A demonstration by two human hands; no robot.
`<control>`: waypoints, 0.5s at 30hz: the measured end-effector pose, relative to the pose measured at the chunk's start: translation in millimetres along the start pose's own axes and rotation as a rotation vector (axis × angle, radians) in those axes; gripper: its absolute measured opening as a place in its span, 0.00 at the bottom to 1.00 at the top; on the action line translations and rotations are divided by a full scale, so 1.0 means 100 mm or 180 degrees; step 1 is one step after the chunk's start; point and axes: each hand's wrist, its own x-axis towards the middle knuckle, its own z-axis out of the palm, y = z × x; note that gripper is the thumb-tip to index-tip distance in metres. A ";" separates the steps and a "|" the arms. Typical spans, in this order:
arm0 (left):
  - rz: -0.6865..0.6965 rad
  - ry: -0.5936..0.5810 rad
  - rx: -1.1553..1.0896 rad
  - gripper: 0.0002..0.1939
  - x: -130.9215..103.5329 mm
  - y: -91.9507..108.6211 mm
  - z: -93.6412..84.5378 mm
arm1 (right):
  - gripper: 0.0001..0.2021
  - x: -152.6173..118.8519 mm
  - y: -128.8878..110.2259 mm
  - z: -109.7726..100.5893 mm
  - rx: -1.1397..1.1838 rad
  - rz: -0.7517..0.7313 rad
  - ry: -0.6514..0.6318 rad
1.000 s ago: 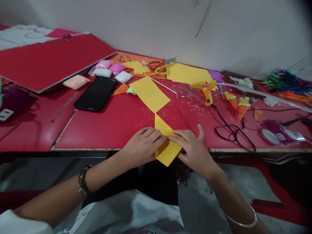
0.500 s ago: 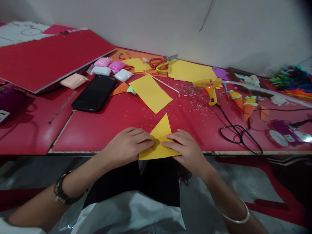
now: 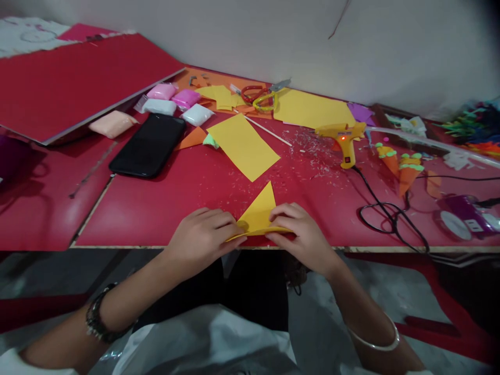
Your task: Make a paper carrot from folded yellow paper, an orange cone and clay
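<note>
A yellow foam sheet [image 3: 260, 211] is between my hands at the table's front edge, one pointed corner facing away from me. Its near edge curls upward. My left hand [image 3: 209, 232] pinches the left end of that edge, thumb underneath and fingers on top. On the right end, my right hand [image 3: 299, 232] grips the sheet the same way. Just beyond lies a second yellow sheet [image 3: 246, 148], flat on the red table [image 3: 156, 213]. A small orange piece [image 3: 192, 138] with a light green bit [image 3: 211, 140] sits at its left.
A black phone [image 3: 150, 146] and several wrapped clay packs [image 3: 185, 99] lie left. Scissors [image 3: 265, 99] rest at the back. A yellow glue gun [image 3: 344, 140], its light on, stands right with a looped black cable [image 3: 385, 219]. Beyond are small orange cones [image 3: 408, 174] and a purple device [image 3: 466, 213].
The near edge of the yellow foam sheet has curled up and over, away from me, with both hands still on it. The view has shifted slightly.
</note>
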 end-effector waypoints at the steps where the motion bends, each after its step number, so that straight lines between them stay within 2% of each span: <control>1: -0.0066 -0.0016 -0.0021 0.10 0.00 0.00 0.00 | 0.06 0.00 0.00 0.01 0.0026 0.0057 0.0066; 9: -0.0470 -0.0377 -0.0396 0.13 -0.02 -0.05 0.00 | 0.06 0.00 0.00 0.05 -0.0036 0.0226 0.0297; 12: -0.0201 -0.0407 -0.0318 0.12 -0.04 -0.08 -0.04 | 0.05 -0.03 0.03 0.02 -0.0088 0.0013 0.0102; 15: 0.0239 -0.0392 -0.0070 0.09 -0.06 -0.09 -0.11 | 0.12 -0.07 0.08 0.00 -0.0056 -0.0262 -0.0118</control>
